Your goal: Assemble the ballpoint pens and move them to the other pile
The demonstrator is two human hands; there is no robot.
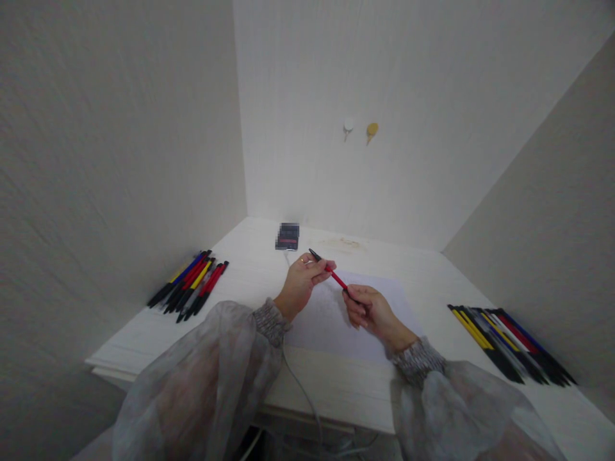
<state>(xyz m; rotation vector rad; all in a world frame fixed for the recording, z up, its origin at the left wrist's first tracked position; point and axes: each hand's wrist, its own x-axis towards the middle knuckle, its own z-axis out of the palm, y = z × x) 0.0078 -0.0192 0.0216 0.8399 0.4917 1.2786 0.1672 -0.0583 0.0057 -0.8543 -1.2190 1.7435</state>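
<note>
A red pen (338,280) with black ends is held slantwise above a white sheet of paper (327,330). My left hand (303,280) pinches it near its upper black end, and a ring shows on one finger. Lower down, my right hand (372,312) grips the other end, hiding part of the black section. Both hands are closed on the same pen. A loose bunch of pens (189,285) in red, yellow, blue and clear lies on the left of the table. On the right lies a neater row of pens (512,346) in similar colours.
A dark phone-like device (287,237), partly pixelated, lies at the back with a pale cable (302,387) running toward the front edge. Light panels enclose the white table (336,410) on three sides. A white hook (348,126) and a yellow hook (371,130) are on the back wall.
</note>
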